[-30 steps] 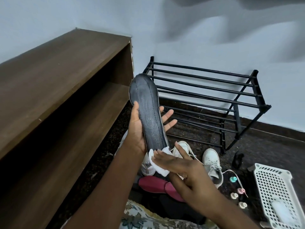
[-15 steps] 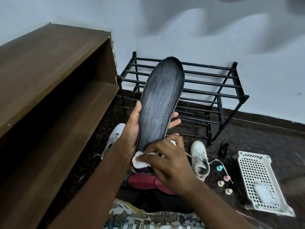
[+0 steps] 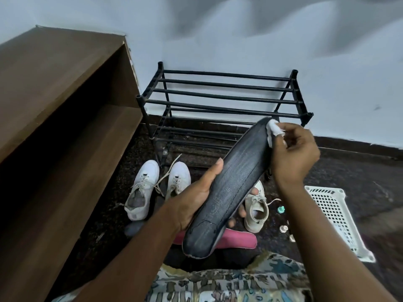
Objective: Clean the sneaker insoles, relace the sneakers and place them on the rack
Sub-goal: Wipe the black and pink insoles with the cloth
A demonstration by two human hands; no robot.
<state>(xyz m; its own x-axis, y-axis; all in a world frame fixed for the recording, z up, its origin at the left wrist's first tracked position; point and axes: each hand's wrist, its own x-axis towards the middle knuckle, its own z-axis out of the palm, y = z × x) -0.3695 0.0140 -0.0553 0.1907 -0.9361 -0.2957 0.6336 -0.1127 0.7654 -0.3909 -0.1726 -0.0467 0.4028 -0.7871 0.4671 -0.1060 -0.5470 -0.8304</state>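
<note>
Wiping has run from heel to toe: right hand (image 3: 292,153) fingers (image 3: 278,132) pinch the wipe (image 3: 271,125) at the insole (image 3: 231,186) tip, left hand (image 3: 196,197) fingers clamped around its middle, suggesting this pass is finished.

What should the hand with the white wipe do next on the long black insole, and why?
Probably draw the white wipe back down the long black insole toward its heel. The right hand has the wipe at the toe tip, while the left hand grips the middle, so the lower part looks like what is left to wipe.

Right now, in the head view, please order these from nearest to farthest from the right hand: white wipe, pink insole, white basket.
1. white wipe: pinched in the right hand at the insole tip.
2. white basket: on the floor, lower right.
3. pink insole: on the floor, under the black insole.
</note>
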